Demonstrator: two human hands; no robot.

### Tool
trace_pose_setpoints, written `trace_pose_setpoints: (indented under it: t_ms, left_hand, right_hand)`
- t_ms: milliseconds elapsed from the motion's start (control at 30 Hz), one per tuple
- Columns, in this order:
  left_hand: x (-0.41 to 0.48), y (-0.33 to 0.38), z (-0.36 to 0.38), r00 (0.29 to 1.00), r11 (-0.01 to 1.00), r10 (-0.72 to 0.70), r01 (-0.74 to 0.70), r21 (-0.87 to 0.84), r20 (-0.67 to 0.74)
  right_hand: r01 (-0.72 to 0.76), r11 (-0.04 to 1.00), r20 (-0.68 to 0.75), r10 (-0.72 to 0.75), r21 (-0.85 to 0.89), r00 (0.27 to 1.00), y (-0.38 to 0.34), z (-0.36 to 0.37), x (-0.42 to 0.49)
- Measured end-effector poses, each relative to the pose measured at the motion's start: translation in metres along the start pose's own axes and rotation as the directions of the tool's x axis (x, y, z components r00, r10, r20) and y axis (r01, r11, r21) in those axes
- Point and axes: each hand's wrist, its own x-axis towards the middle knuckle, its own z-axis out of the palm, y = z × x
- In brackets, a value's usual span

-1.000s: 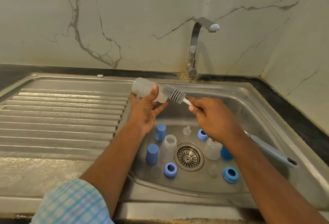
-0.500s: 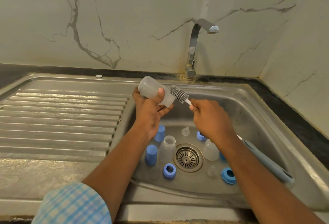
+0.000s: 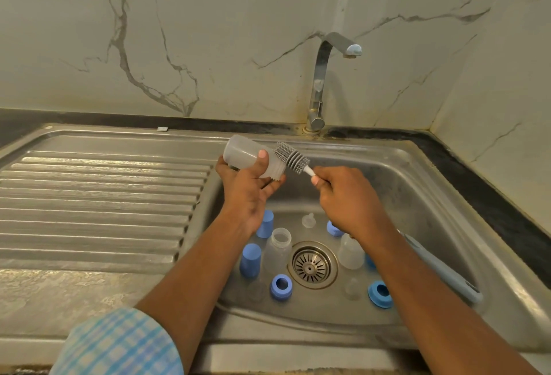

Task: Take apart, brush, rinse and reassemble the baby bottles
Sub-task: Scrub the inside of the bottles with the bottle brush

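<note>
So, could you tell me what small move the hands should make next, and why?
Probably guide the grey ribbed silicone brush head into the mouth of the translucent plastic bottle: the left hand holds it tilted, mouth towards the brush, and the right hand grips the white stem, but the head sits outside.

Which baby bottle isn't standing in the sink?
The translucent plastic bottle gripped in the left hand, held sideways; the other two stand beside the round metal drain.
</note>
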Motion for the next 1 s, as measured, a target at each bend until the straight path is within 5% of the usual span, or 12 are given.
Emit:
trace_pose_setpoints:
  t_ms: [367,600,833,1000]
  left_hand:
    - [0.005,0.010,-0.002,0.995,0.995,0.006,-0.016,-0.095,-0.104]
    - [0.000,0.001,0.001,0.999,0.999,-0.016,0.018,-0.038,0.043]
    - [0.007,0.008,-0.006,0.999,0.991,-0.001,-0.004,-0.130,-0.035]
    - [0.000,0.004,-0.001,0.996,0.995,-0.057,0.063,-0.081,0.076]
  right_hand:
    - [0.114,0.993,0.058,-0.113,-0.017,0.992,-0.012,0.007,-0.007]
    - [-0.043,0.999,-0.020,0.043,0.003,0.999,0.004,0.005,0.003]
    - [0.083,0.995,0.013,-0.084,0.063,0.996,-0.005,0.003,-0.002]
    - [-0.019,0.998,-0.020,0.021,0.066,1.000,0.005,-0.001,0.001]
